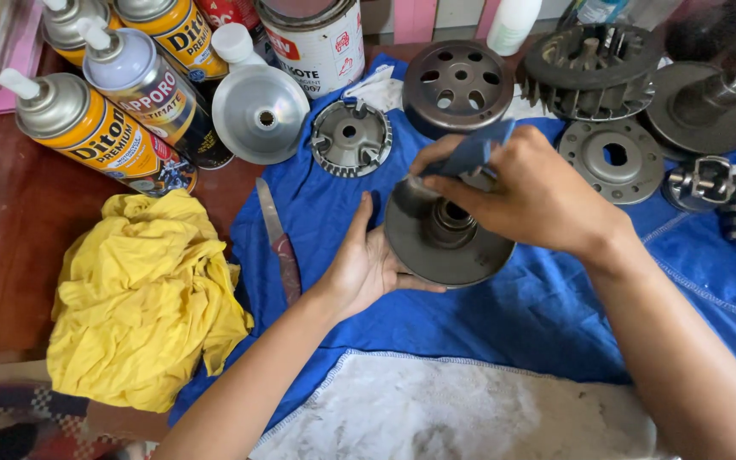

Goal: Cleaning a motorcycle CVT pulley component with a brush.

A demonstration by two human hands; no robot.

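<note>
Dull grey metal disc [436, 243]; soft blue cloth [487, 315]; crumpled yellow rag [142, 298]; glossy spray cans [100, 132]; polished wood table [2, 221].

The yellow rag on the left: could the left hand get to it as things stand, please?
Probably not at once: the left hand is cupped under the metal disc. The path to the yellow rag looks free otherwise, with only a flat blade lying between.

Left hand [366, 264] cradles a grey pulley disc [446, 237] while right hand [528, 189] rubs it (blue cloth [470, 153] pinched).
</note>
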